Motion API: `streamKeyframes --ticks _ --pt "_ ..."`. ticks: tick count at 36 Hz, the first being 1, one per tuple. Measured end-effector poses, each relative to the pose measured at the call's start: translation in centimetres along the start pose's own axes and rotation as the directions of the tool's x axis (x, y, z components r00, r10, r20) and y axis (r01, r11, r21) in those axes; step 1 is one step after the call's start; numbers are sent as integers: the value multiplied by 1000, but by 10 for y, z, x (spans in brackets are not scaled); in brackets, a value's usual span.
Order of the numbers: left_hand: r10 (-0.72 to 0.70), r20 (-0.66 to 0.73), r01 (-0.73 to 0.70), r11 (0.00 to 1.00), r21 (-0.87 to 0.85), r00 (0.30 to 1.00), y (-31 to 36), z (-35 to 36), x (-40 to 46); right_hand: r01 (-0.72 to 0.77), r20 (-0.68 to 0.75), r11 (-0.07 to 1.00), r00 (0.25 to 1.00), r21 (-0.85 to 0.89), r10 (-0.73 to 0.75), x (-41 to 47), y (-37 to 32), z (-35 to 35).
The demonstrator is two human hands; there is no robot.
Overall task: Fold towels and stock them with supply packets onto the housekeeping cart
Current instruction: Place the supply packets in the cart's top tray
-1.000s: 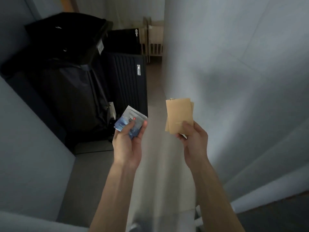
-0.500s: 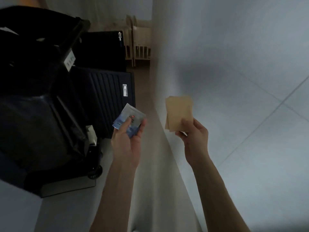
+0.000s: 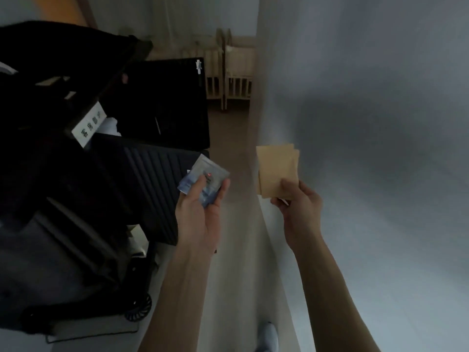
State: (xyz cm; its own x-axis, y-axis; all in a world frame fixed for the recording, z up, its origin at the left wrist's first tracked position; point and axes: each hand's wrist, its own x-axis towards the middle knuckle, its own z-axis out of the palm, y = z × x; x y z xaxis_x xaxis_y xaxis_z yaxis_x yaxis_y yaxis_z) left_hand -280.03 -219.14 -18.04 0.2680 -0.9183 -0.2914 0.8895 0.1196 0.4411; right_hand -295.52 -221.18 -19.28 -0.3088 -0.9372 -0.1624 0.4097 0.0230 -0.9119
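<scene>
My left hand fingers pinch blue-white packets, print blurred | right hand fingers pinch tan packets, count unclear | dark cart cut off left

From my remote seat the dim, soft picture leaves much unreadable. The print on the blue-white packets in the left hand is too blurred to read, and the thumb covers their lower part, so I cannot count them. The tan packets in the right hand overlap (two at least, by the staggered corners); their lower edges hide behind the fingers. The housekeeping cart is nearly black and cut off by the left edge, its shelves indistinct. The white label on it carries characters I cannot make out. A pale shoe is cropped at the bottom edge.
</scene>
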Motion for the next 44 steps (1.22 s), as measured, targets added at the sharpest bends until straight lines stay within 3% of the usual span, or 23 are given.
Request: streamKeyframes --ticks 10,16,22,32,39,44 --pt "155 -91 -153 988 32 984 -20 75 116 -50 194 997 979 -57 60 165 -18 65" --pt "286 -208 -294 956 -8 935 3 89 181 -148 266 986 950 -77 164 229 -6 125" --pt "380 -228 -400 915 -50 897 31 100 255 -188 352 978 913 -90 208 290 15 195" --pt "354 -330 -410 905 -116 875 79 121 370 -236 453 967 855 -93 253 367 41 317" --pt "413 -439 -506 855 -116 798 109 101 412 -253 619 953 726 -167 301 386 84 400" --pt "457 -585 -624 774 -110 670 125 90 429 -312 737 908 537 -278 411 384 119 457"
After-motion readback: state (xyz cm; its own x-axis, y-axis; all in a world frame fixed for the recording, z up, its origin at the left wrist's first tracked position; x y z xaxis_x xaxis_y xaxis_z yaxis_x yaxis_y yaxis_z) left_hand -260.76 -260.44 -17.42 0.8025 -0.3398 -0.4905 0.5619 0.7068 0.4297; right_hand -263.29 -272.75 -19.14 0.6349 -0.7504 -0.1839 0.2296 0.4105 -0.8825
